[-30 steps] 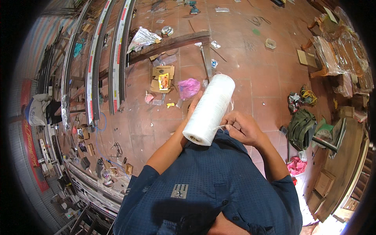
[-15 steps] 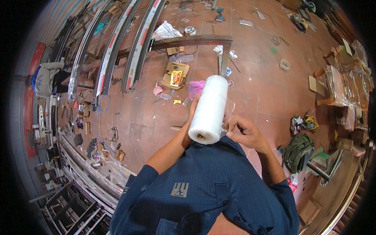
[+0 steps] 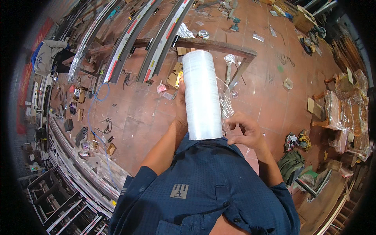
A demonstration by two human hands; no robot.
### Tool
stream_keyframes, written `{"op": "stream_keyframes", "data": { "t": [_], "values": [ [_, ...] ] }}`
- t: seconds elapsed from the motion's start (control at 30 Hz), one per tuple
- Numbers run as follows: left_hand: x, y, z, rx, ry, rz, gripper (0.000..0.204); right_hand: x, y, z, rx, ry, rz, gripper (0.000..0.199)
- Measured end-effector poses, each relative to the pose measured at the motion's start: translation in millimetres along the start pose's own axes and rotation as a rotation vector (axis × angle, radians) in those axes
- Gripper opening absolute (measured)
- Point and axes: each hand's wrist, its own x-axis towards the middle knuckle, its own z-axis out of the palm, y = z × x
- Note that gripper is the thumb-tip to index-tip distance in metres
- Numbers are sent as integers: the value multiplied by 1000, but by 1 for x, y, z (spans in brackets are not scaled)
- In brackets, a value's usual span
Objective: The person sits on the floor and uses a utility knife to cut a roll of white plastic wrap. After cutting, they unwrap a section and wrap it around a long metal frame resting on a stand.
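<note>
A thick roll of clear stretch film (image 3: 202,96) stands almost upright in front of my body, its lower end by my dark blue shirt. My left hand (image 3: 181,102) is wrapped around the roll's left side, most of its fingers hidden behind it. To the right of the roll, my right hand (image 3: 246,131) has curled fingers at a loose, wrinkled strip of the film (image 3: 226,105) that comes off the roll's right side. The exact grip of thumb and forefinger on this thin film is hard to make out.
Long metal profiles (image 3: 162,43) lie across a brown frame (image 3: 219,46) ahead. A cordless drill (image 3: 235,24) is on the tiled floor beyond. Film-wrapped wooden furniture (image 3: 344,109) stands right, near a green bag (image 3: 291,166). Metal lengths (image 3: 78,164) lie at the left.
The roll has tipped more upright and shifted up and left, hiding its core hole. More film shows between it and my right hand, whose fingers have spread slightly. The view has turned.
</note>
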Motion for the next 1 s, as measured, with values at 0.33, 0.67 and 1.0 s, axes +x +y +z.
{"op": "stream_keyframes", "data": {
  "t": [0.33, 0.67, 1.0],
  "values": [
    [31, 142, -56, -429, -163, -55, 90, 140, -13, 80, -275, -87, -62, 36],
    [56, 252, -111, -280, -183, -29, 104, 271, -17, 156, -464, -340, -385, 30],
    [46, 225, -109, -618, -102, -27, 117, 255, -3, 152, -175, -181, -270, 21]
  ]
}}
